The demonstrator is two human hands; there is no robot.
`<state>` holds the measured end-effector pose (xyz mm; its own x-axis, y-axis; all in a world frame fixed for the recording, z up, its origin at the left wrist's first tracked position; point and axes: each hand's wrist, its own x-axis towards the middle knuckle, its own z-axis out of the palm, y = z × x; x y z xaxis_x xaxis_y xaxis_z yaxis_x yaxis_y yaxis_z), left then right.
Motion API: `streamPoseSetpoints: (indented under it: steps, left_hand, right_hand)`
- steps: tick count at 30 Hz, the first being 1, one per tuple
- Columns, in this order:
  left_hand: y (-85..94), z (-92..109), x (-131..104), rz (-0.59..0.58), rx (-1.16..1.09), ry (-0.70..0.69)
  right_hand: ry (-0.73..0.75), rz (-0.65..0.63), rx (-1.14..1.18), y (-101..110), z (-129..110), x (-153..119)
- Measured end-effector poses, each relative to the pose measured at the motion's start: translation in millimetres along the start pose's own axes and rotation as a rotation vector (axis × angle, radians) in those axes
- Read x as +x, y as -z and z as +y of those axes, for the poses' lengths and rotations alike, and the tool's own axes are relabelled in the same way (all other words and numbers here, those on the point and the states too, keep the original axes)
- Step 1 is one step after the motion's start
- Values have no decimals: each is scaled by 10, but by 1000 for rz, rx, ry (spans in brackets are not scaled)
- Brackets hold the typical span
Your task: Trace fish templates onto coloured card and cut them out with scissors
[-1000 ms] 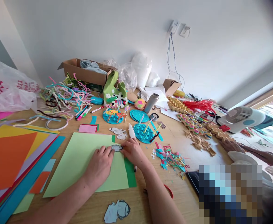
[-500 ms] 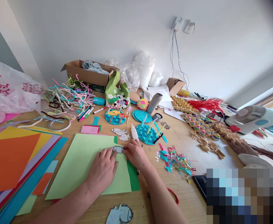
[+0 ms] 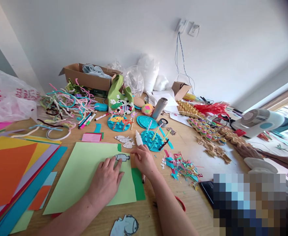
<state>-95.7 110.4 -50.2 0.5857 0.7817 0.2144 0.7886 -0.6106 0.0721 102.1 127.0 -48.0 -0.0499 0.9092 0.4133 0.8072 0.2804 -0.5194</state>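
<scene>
My left hand (image 3: 109, 175) lies spread on a light green sheet of paper (image 3: 85, 177), its fingertips at a small cut-out paper fish (image 3: 122, 157) drawn in dark lines. Just right of the fish's tail is my right hand (image 3: 144, 160), fingers curled in a pinch. Whatever they hold, if anything, is too small to make out. Part of a pen (image 3: 144, 178) shows beneath the right wrist. Behind that hand is a white glue bottle (image 3: 138, 138), with several more paper fish (image 3: 124, 141) to its left. A larger blue-grey paper fish (image 3: 125, 225) lies near the front edge.
Coloured paper sheets (image 3: 8, 173) are stacked at left. Blue craft discs (image 3: 151, 141), a steel flask (image 3: 160, 108) and paper scraps (image 3: 182, 165) lie beyond and to the right. Red-handled scissors (image 3: 180, 203) sit under my right forearm. Another person's hand (image 3: 247, 151) rests near the fan (image 3: 259, 121).
My right hand has lifted slightly away from the fish's tail, so more of the fish shows. My left hand stays on the paper. The whole view has shifted a little.
</scene>
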Motion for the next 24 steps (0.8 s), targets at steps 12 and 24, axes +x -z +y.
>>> streamPoseSetpoints:
  steps: [12,24]
  left_hand:
    - [1,23,-2,5,-11,19]
    - [-28,38,-14,2,8,23]
  right_hand:
    - [88,-85,-2,-57,-7,-17]
    - [110,-62,-8,-50,-15,-18]
